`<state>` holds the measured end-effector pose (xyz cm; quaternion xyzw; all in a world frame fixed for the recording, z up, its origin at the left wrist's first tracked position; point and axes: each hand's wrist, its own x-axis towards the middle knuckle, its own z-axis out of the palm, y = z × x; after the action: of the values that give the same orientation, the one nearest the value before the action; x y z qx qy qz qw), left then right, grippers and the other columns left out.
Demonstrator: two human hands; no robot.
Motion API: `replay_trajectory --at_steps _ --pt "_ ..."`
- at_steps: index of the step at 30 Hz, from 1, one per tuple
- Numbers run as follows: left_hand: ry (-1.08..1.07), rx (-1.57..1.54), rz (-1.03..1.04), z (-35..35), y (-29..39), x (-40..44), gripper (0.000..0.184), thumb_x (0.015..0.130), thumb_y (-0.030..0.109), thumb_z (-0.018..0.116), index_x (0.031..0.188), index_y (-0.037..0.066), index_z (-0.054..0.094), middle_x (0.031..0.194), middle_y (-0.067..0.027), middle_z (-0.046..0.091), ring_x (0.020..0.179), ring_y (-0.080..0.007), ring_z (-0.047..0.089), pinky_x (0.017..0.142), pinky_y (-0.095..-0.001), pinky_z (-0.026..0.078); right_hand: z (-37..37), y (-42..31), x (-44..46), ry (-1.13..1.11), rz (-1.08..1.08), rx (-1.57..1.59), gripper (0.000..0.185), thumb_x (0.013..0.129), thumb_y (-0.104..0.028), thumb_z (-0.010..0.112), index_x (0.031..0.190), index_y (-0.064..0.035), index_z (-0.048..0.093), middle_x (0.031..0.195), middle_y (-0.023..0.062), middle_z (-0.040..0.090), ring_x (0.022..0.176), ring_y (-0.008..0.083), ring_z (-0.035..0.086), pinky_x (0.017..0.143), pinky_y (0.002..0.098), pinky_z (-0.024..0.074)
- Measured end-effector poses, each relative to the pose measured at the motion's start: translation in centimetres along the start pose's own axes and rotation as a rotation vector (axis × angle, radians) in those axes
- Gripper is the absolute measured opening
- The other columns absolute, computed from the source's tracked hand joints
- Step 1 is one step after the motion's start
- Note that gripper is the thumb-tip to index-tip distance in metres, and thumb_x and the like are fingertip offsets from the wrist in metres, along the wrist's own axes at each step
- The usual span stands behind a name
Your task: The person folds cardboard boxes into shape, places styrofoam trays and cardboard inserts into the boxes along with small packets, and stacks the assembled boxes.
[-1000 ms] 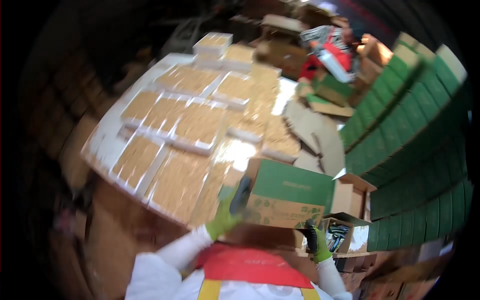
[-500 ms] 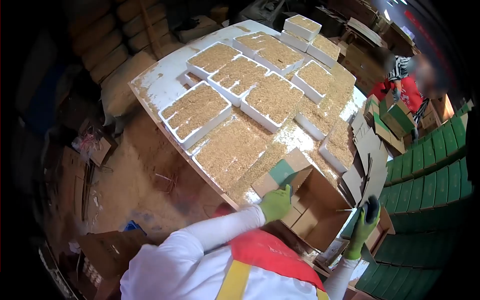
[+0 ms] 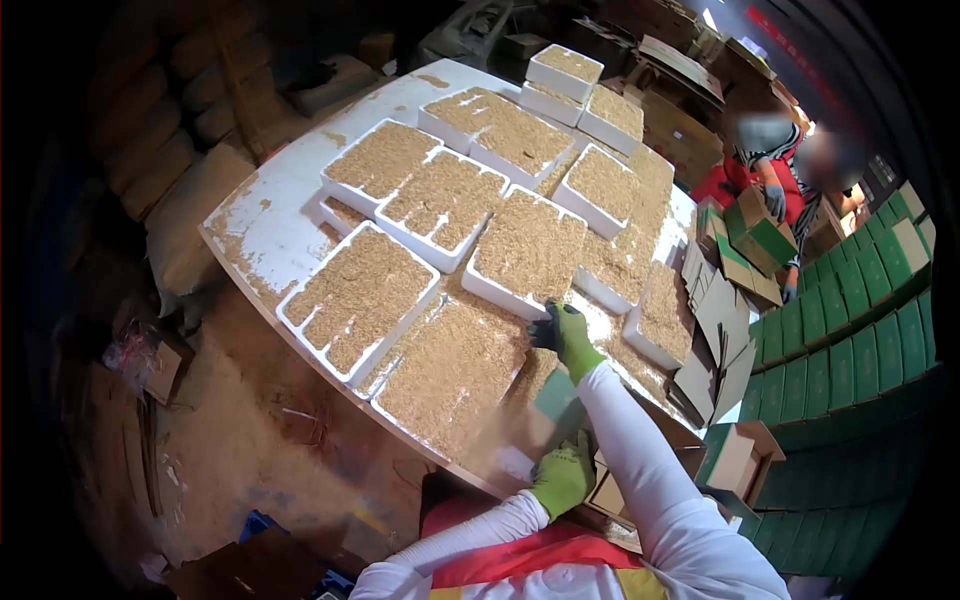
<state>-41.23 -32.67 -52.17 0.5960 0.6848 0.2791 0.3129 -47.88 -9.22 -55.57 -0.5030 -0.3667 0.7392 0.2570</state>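
Both my hands wear green gloves with dark palms. My right hand [image 3: 567, 338] is stretched forward, fingers apart, at the near corner of a white foam box [image 3: 505, 292] full of brown, sawdust-like grains. Whether it presses on that box I cannot tell. Nearer my body, my left hand [image 3: 565, 477] is closed on the edge of an open cardboard box [image 3: 608, 497], its thumb up. The box's flap with a green patch [image 3: 558, 396] lies toward the table. My right forearm covers much of this box.
Several more filled foam boxes [image 3: 362, 300] crowd the white table [image 3: 265, 225]. Flat cardboard pieces [image 3: 722, 310] lie at its right edge. Beyond stand rows of green cartons [image 3: 845, 375] and an open carton [image 3: 735, 462]. A person in red [image 3: 775, 190] handles a carton at the far right.
My right hand has left the cardboard box's right side and swung forward and left to the foam box. My left hand stays at the cardboard box. The view has shifted.
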Motion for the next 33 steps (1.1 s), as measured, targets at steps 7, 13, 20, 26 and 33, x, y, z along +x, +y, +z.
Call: replay_trajectory --at_steps 7,13,20,26,33 --pt "-0.198 -0.106 -0.055 -0.1 -0.7 0.6 0.069 0.09 0.034 0.052 0.144 -0.006 0.035 0.132 -0.0332 0.051 0.094 -0.0408 0.068 0.068 -0.0517 0.055 -3.6 -1.2 1.4 0.371 -0.113 0.102 0.032 0.091 -0.054 0.062 0.084 -0.0225 0.058 0.056 -0.008 0.038 0.044 0.01 0.042 0.039 0.0244 0.0301" --pt "0.066 -0.288 0.494 4.2 -4.2 2.1 0.071 0.089 0.036 0.056 0.146 0.001 0.032 0.139 -0.0325 0.045 0.109 -0.0453 0.06 0.083 -0.0502 0.053 -0.4 1.8 5.8 0.759 -0.464 0.087 0.06 0.074 -0.057 0.081 0.093 -0.0042 0.061 0.082 0.0064 0.057 0.072 0.018 0.054 0.054 0.0337 0.0449" --pt "-0.244 -0.073 -0.048 -2.1 0.2 1.8 0.079 0.089 0.046 0.054 0.144 -0.007 0.03 0.133 -0.0368 0.046 0.108 -0.0476 0.059 0.09 -0.0492 0.05 -4.7 -7.8 -10.3 0.353 -0.415 0.157 0.06 0.082 -0.041 0.078 0.122 -0.0042 0.051 0.101 0.0058 0.058 0.086 0.0176 0.056 0.071 0.0348 0.0492" --pt "-0.291 -0.101 -0.079 -2.6 0.2 2.2 0.076 0.091 0.047 0.053 0.142 -0.005 0.033 0.133 -0.0305 0.049 0.112 -0.0421 0.059 0.091 -0.048 0.05 -14.8 -7.8 -27.5 0.207 -0.297 0.307 0.051 0.093 -0.029 0.065 0.133 -0.001 0.05 0.12 0.0108 0.061 0.109 0.0207 0.058 0.094 0.0381 0.0487" --pt "-0.092 -0.163 0.5 1.2 -6.6 2.6 0.071 0.083 0.018 0.059 0.144 -0.007 0.033 0.11 -0.0249 0.064 0.086 -0.041 0.064 0.075 -0.047 0.052 -23.6 -0.8 -38.3 0.422 -0.179 0.333 0.049 0.094 -0.027 0.065 0.133 -0.0027 0.051 0.122 0.0079 0.061 0.108 0.0198 0.061 0.096 0.0352 0.0496"
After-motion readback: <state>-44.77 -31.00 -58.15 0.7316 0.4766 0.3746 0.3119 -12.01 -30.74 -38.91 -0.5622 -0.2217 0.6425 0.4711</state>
